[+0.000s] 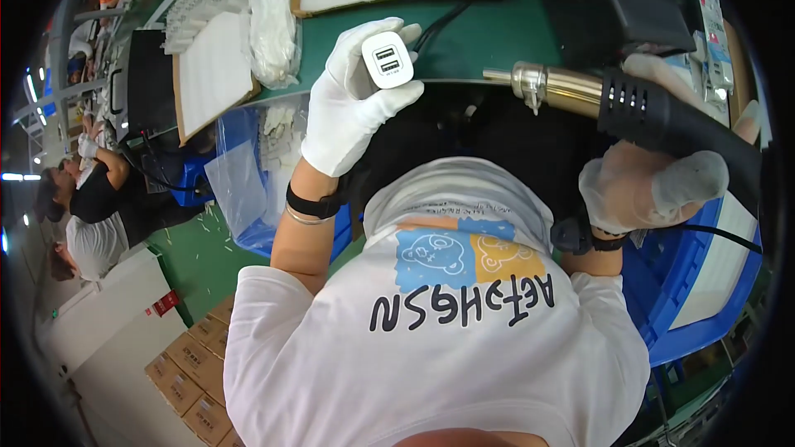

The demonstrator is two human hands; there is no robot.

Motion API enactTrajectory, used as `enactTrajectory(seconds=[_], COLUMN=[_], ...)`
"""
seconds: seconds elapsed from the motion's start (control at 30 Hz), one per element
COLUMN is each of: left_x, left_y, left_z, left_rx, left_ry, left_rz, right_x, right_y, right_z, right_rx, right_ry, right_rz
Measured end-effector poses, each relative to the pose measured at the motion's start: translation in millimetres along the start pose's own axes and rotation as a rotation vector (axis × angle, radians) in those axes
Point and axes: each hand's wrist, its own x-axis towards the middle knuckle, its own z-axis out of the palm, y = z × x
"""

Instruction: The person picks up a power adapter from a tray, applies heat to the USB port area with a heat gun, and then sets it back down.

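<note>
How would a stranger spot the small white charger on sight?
Start at the green tabletop across the upper middle, then look to its near edge, where the person's white-gloved left hand is raised. The charger is gripped there, a rounded white block. Two dark slots in its end face set it apart from the long black-and-metal hot-air gun.

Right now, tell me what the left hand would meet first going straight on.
Probably the near edge of the cardboard-edged tray, across the green table from the left hand, which holds the white charger. Depth is unclear, so it might pass above.
</note>
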Motion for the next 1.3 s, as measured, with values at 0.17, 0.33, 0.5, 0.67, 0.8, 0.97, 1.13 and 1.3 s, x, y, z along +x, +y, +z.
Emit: enactTrajectory(seconds=[0.17, 0.33, 0.5, 0.67, 0.8, 0.97, 1.13, 1.3], left_x=[-12.0, -14.4, -16.0, -16.6, -16.1, -17.4, -17.7, -17.8], left_y=[-12.4, -19.1, -20.7, -25.3, -25.4, -27.7, -30.3, -29.4], left_z=[5.0, 8.4, 10.3, 9.5, 10.3, 10.4, 10.9, 13.1], left_rx=[0.006, 0.061, 0.147, 0.041, 0.070, 0.081, 0.113, 0.169], left_ry=[0.000, -0.036, -0.054, -0.058, -0.059, -0.065, -0.043, -0.039], left_rz=[-0.071, -0.095, -0.064, -0.093, -0.064, -0.067, -0.066, -0.024], right_x=[8.8, 2.7, -1.1, -8.2, -13.5, -18.9, -16.7, -15.0], right_y=[-5.7, -18.2, -17.3, -4.1, 7.6, 18.5, 18.9, 18.1], right_z=[-3.8, 4.6, 8.7, 10.7, 11.3, 13.4, 17.0, 18.5], right_rx=[-0.119, -0.126, -0.079, 0.090, 0.296, 0.504, 0.421, 0.358], right_ry=[-0.171, -0.286, -0.386, -0.396, -0.376, -0.347, -0.304, -0.293], right_rz=[-0.080, -0.072, -0.066, -0.062, -0.068, -0.073, -0.156, -0.194])
